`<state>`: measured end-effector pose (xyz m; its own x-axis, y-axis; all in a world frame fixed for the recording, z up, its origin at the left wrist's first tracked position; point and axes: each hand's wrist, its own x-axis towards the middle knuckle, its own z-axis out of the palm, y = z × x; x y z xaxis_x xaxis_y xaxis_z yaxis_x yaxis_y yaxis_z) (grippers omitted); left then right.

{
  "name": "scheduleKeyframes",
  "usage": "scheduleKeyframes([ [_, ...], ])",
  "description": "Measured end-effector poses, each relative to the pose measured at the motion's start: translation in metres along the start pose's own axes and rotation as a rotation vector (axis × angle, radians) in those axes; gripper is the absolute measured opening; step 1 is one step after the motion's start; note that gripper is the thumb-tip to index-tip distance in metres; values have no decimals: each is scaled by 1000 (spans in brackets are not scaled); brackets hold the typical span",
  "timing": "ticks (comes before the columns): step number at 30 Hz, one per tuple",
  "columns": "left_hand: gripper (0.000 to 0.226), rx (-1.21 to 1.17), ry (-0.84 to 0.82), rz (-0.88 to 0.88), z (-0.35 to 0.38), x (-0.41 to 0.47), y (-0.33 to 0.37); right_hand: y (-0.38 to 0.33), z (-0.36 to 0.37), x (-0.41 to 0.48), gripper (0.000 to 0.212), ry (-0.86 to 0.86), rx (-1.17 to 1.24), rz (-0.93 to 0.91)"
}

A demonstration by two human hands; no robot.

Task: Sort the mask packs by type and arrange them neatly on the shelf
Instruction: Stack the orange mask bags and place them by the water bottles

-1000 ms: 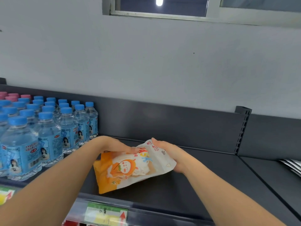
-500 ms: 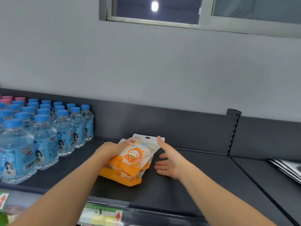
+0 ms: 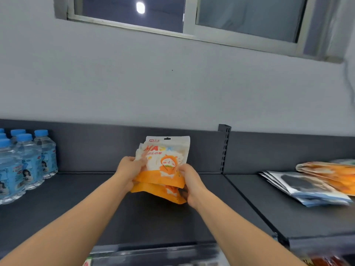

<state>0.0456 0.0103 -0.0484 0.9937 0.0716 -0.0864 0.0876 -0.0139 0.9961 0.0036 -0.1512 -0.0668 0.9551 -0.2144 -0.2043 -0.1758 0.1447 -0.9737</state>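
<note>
Step in hand: I judge this as squaring up one type. A small bundle of orange mask packs (image 3: pixel 166 160) is gathered between both hands over the shelf (image 3: pixel 76 198).
Left neighbour: water bottles (image 3: pixel 28 164) stand in rows at the far left of the same bay, well apart from the bundle.
Left hand: the left hand (image 3: pixel 130 167) is clamped on the bundle's left edge, fingers curled round the front.
Bundle position: mid-bay, near the back panel, tilted up so the printed faces look at me. I cannot tell whether its lower edge touches the shelf.
Bundle look: at least two flat pouches, white above and orange below, with a cartoon figure and a hang slot at the top. They are fanned out of line, the front one riding higher than the one behind.
Right hand: the right hand (image 3: pixel 189 181) grips the lower right corner, thumb on the front face.
Divider: an upright post (image 3: pixel 223 148) separates this bay from the next.
Right bay: dark-printed packs (image 3: pixel 303 187) lie in a slumped pile, with loose orange packs (image 3: pixel 330 173) just beside and partly over them.
Next move, my judgement: align the edges, set the bundle down flat or standing, then fetch the matching orange ones from the right bay.
Handling note: the glossy film probably slips, so an even grip on both sides is needed.
</note>
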Motion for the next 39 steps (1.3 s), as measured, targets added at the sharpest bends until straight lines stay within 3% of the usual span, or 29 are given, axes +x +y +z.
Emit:
scheduleKeyframes([
  [4,43,-103,-49,72,68,-17,14,-17,-68,2,40,51,71,-19],
  [8,36,-167,-148,116,147,-39,28,-34,-153,-8,54,203,19,-192],
  [12,37,-248,-264,120,234,-66,38,-57,-239,-31,37,353,-15,-378],
  [15,37,-286,-347,83,300,-87,42,-74,-302,-44,38,431,-74,-453],
  [22,29,-322,-515,-9,424,-121,54,-105,-428,-40,48,566,-140,-435],
  [27,12,-264,-599,-30,494,-127,68,-126,-501,-26,43,648,-152,-399],
  [33,10,-130,-653,21,563,-107,74,-146,-564,1,38,733,-200,-405],
  [39,60,45,-644,5,611,-86,69,-159,-609,30,37,767,-234,-375],
])
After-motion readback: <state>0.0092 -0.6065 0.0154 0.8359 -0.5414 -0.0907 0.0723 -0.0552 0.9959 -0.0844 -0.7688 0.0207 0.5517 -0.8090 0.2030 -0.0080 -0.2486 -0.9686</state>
